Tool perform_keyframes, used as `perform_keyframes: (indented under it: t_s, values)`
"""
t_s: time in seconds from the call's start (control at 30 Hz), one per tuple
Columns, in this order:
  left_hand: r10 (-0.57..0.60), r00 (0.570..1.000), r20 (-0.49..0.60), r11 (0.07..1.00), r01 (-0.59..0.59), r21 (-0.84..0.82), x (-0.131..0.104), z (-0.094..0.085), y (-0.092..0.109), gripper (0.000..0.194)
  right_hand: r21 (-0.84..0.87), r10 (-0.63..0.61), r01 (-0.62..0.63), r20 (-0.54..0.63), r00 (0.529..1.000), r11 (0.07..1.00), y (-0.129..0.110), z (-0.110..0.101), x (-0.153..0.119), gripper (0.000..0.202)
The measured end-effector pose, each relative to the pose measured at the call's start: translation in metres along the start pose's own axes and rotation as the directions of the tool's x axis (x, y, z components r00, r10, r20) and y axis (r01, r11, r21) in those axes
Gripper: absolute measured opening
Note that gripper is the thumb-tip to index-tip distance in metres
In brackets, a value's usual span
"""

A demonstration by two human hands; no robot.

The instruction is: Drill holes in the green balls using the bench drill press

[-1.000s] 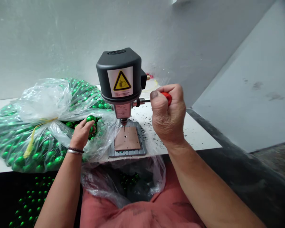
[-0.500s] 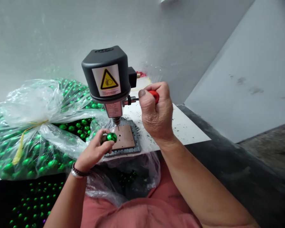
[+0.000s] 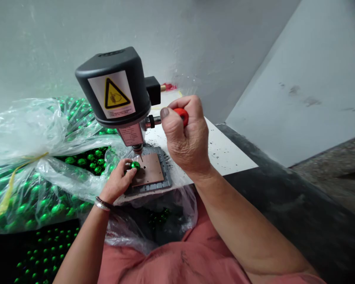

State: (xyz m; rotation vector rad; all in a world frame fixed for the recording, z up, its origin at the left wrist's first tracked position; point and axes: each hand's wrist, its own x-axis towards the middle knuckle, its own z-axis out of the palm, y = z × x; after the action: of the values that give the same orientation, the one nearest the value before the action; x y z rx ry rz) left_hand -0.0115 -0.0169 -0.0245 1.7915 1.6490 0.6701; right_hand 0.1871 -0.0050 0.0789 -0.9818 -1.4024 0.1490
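Note:
A black-topped drill press with a yellow warning label stands on the white table. My right hand is closed round the red knob of its lever. Between the thumb and fingers of my left hand is a shiny green ball, at the left part of the brown plate. The thin drill bit points down just above and to the right of the ball. A small dark hole shows in the plate beside the ball.
A large clear plastic bag of green balls, tied with yellow string, lies at the left. More green balls are below it. An open plastic bag hangs at the table's front edge. Dark shavings dot the white tabletop.
The view has shifted, so the drill press appears larger and further left. My left hand has lowered the green ball to the plate. My right hand still grips the knob.

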Motion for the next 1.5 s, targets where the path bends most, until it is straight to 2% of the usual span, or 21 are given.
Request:
perform_keyframes:
  t_s: [0.1,0.2,0.33,0.63,0.97,1.23,1.4,1.5]
  values:
    - [0.015,1.0,0.025,0.999,-0.014,-0.046,0.003,-0.002,-0.003,0.047,-0.012,0.013,-0.013,0.004,1.0,1.0,0.0,0.0,0.0,0.027]
    - [0.025,0.999,0.025,0.998,-0.027,0.057,0.005,-0.002,-0.002,0.049,-0.015,0.024,-0.024,0.0,1.0,1.0,0.0,0.0,0.0,0.028]
    - [-0.017,0.999,0.035,0.985,0.01,0.171,0.007,-0.001,0.004,0.052,0.01,0.02,-0.02,-0.015,1.0,1.0,-0.001,0.001,0.0,0.022]
    - [-0.02,0.999,0.034,0.992,0.015,0.122,0.012,0.001,0.007,0.049,0.001,0.008,-0.008,-0.007,1.0,1.0,-0.001,0.0,-0.001,0.025]
    - [-0.052,0.998,0.038,0.983,0.045,0.179,0.016,0.003,0.019,0.048,0.137,-0.008,0.012,-0.032,0.999,0.991,0.003,0.003,0.0,0.023]
    - [-0.08,0.996,0.028,0.982,0.074,0.175,0.013,0.003,0.015,0.047,0.075,0.009,-0.01,0.016,1.0,0.997,-0.006,0.004,0.031,0.032]
    - [-0.101,0.995,-0.009,0.986,0.101,0.134,0.018,0.006,0.013,0.042,-0.009,0.129,-0.128,0.087,0.988,0.992,-0.007,0.01,0.057,0.037]
    - [-0.095,0.995,-0.017,0.985,0.096,0.144,0.02,0.008,0.012,0.042,-0.039,0.149,-0.146,0.086,0.985,0.988,-0.009,0.011,0.062,0.039]
